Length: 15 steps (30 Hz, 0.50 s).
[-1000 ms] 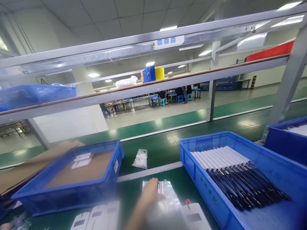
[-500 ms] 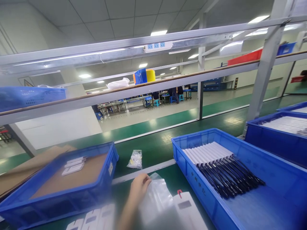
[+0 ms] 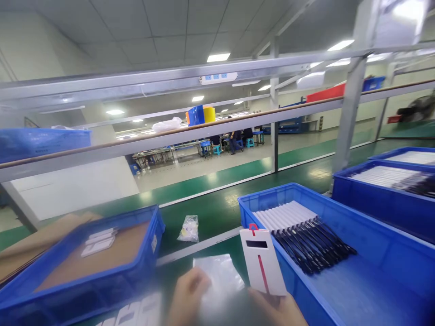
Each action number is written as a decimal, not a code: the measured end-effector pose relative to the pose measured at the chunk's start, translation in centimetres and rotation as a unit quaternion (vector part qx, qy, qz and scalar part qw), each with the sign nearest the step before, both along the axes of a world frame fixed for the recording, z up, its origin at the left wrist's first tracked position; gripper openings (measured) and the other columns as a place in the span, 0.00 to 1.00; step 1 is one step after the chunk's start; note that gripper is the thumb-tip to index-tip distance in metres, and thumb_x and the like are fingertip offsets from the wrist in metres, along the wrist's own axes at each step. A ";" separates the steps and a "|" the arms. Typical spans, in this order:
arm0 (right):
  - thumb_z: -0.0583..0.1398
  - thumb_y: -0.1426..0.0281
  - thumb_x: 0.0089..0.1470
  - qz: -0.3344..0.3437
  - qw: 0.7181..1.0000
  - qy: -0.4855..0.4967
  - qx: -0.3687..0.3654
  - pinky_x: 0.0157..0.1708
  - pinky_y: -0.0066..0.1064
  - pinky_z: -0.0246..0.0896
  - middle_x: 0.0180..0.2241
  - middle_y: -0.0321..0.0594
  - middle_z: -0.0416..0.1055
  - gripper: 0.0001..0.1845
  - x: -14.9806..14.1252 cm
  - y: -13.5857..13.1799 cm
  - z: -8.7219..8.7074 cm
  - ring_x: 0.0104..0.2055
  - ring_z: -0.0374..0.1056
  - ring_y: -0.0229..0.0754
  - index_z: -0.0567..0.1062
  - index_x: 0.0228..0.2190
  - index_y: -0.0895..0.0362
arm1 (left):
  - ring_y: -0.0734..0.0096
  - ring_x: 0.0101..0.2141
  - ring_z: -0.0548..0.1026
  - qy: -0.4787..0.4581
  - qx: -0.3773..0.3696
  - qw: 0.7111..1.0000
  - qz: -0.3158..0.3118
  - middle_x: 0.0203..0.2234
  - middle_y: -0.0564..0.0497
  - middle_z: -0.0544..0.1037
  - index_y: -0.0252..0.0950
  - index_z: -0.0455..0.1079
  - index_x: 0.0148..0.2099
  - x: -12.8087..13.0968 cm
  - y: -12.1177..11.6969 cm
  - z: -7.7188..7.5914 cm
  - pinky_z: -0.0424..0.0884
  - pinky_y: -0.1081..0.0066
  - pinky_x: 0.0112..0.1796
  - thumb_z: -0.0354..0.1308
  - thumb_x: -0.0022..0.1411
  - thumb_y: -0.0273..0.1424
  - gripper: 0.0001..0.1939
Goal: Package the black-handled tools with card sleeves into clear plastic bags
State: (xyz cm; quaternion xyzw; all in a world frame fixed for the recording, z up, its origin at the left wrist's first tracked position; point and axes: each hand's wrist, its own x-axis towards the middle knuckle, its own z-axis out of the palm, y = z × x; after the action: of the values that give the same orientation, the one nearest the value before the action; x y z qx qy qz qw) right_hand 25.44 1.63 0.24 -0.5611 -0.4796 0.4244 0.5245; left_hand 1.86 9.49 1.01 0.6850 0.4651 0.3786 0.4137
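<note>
Pinched in my left hand (image 3: 190,290) is the edge of a clear plastic bag (image 3: 219,276), which lies flat-looking and limp to the hand's right. My right hand (image 3: 280,310) grips the lower end of a white flat case (image 3: 254,251), held upright and tilted. A dark window, a red strip down the middle and a red loop at the top show on this case. At the bottom left, several similar white cases (image 3: 137,312) lie on the green surface, partly cut off and blurred.
A blue bin (image 3: 142,262) with brown board and a few white pieces stands left. Another blue bin (image 3: 390,276) holds rows of white sticks with black cords; more bins (image 3: 384,199) stand behind it. A small filled bag (image 3: 189,228) lies ahead. A shelf rail (image 3: 238,117) crosses above.
My right hand has come into view and the white case has risen, its whole front now showing. My left hand and the plastic bag are slightly lower. The camera has turned a little to the right.
</note>
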 end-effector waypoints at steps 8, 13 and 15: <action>0.66 0.56 0.56 0.055 0.998 0.006 0.035 0.53 0.41 0.65 0.45 0.46 0.78 0.23 -1.6 4.1 -1.0 0.51 0.72 0.52 0.78 0.45 0.60 | 0.70 0.27 0.64 -0.001 -0.023 0.999 -0.032 0.22 0.53 0.68 0.35 0.65 0.26 0.5 1.3 -0.4 0.59 0.72 0.31 0.59 0.57 0.53 0.25; 0.64 0.62 0.62 0.099 0.995 -0.021 0.019 0.48 0.44 0.70 0.40 0.39 0.77 0.13 -2.4 5.8 -2.9 0.44 0.74 0.46 0.77 0.39 0.60 | 0.68 0.28 0.66 0.005 -0.065 0.997 -0.048 0.21 0.53 0.68 0.35 0.68 0.25 0.3 3.3 -1.8 0.62 0.71 0.30 0.60 0.48 0.63 0.33; 0.64 0.61 0.63 0.100 0.994 -0.040 0.008 0.45 0.42 0.71 0.38 0.37 0.76 0.13 -2.5 6.2 -3.5 0.42 0.74 0.45 0.77 0.37 0.60 | 0.66 0.28 0.67 0.022 -0.074 0.996 -0.040 0.20 0.52 0.68 0.35 0.69 0.24 0.4 3.8 -2.7 0.64 0.71 0.30 0.59 0.46 0.65 0.34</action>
State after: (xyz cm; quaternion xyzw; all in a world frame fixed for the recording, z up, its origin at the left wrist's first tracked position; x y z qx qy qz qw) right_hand 22.93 7.81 -3.27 -0.5229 -0.5574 0.4480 0.4639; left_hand 2.26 13.28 -1.68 0.6788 0.4734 0.3112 0.4672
